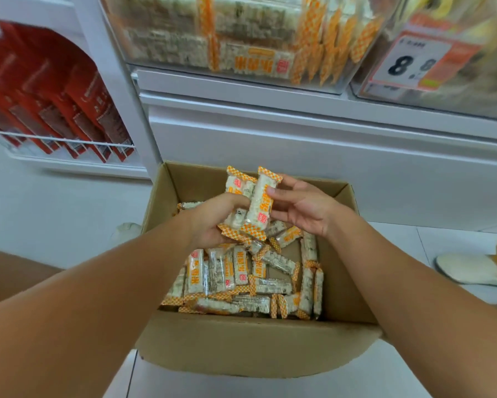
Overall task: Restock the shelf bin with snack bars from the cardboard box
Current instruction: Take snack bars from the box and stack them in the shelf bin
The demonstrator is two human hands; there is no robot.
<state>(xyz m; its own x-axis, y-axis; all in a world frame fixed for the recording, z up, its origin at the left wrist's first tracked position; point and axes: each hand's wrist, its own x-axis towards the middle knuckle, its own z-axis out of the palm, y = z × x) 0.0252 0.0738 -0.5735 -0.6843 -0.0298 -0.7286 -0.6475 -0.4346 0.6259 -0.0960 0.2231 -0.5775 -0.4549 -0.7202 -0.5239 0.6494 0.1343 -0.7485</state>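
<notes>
Snack bars [250, 208]: a small bunch in orange-checked clear wrappers, upright above the open box.
Left hand [212, 222]: my fingers curl around the bunch's lower half.
Right hand [301, 208]: my thumb and fingertips pinch the front bar's right edge.
Cardboard box [241, 349]: on the floor under my hands, many loose bars inside.
Shelf bin [241, 38]: clear, above the box, stacked with the same bars.
Price tag [414, 64]: on the neighbouring bin, right.
Red packets [54, 104]: on the wire rack, left.

Red packets [69, 110] behind a wire rail; price tag [414, 64]; white shoe [468, 272].
</notes>
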